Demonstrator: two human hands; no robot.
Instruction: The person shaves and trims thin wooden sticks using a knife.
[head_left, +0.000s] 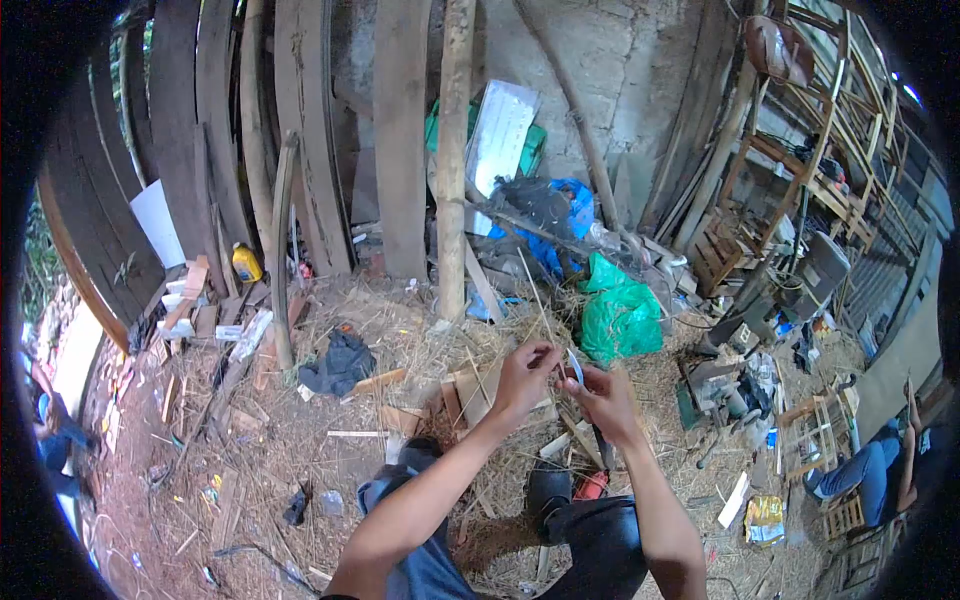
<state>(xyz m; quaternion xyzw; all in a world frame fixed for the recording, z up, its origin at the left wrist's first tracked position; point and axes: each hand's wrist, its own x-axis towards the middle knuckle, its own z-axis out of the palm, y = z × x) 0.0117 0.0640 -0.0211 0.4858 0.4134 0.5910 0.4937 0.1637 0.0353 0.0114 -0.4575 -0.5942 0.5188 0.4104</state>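
Both hands meet in front of me above the littered floor. My left hand (524,378) is closed in a pinch on a thin stick (534,290), which slants up and away toward the wall. Close beside it, my right hand (606,400) is closed around a small knife (574,367). Its short, bright blade points up between the two hands, near the stick's lower end; the handle is hidden in my fingers. Whether the blade touches the stick I cannot tell.
A green plastic bag (622,318) lies beyond my hands, near a wooden post (453,170). A red object (591,486) sits by my shoe. Dark cloth (340,363) and a yellow bottle (246,263) are leftward. Another person's legs (862,475) show at right.
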